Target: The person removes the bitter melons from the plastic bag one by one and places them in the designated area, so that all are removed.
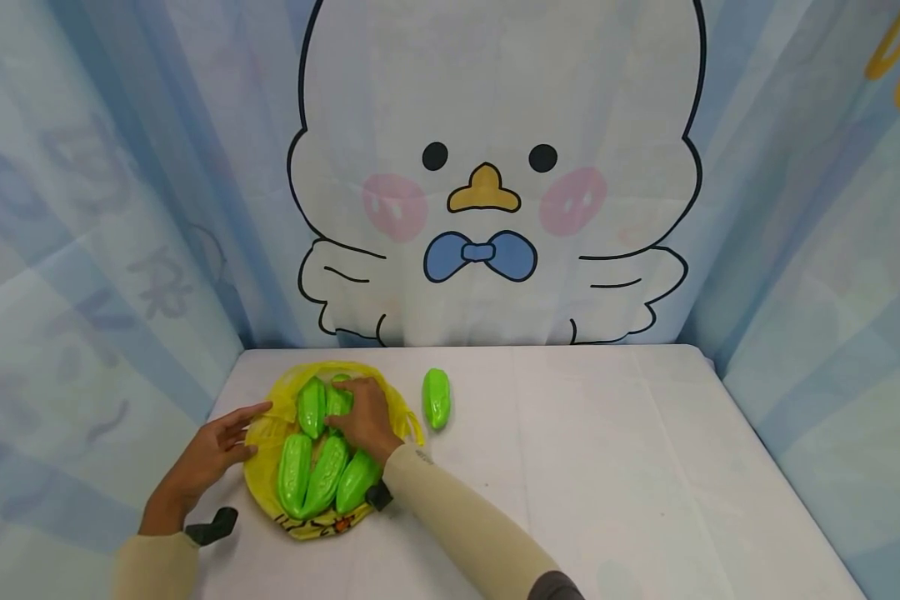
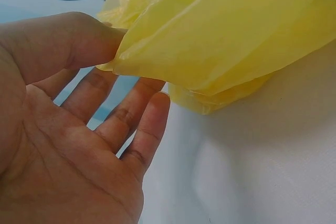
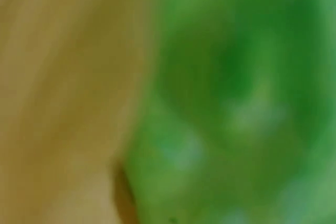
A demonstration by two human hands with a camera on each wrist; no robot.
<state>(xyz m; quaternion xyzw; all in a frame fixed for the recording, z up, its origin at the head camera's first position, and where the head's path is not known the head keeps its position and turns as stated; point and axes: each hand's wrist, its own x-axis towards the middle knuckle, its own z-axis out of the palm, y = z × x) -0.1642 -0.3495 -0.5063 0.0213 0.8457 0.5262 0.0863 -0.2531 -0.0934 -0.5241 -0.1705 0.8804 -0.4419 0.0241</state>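
Note:
A yellow plastic bag [image 1: 262, 467] lies with its mouth spread at the left of the table, and several bright green toy cucumbers [image 1: 294, 471] sit inside it. My left hand [image 1: 206, 458] is at the bag's left side; in the left wrist view its thumb [image 2: 79, 40] and fingers pinch the bag's edge [image 2: 157, 51]. Reaching into the bag, my right hand [image 1: 369, 417] grips one toy cucumber [image 1: 337, 402] near the back, partly hidden by the fingers. The right wrist view is a blur of yellow plastic [image 3: 73, 77] and green [image 3: 236, 119].
One more green toy cucumber [image 1: 437, 400] lies on the white table [image 1: 585, 467], just right of the bag. Blue and white curtains [image 1: 832, 333] with a cartoon bird [image 1: 487, 108] hang behind the table and at both sides.

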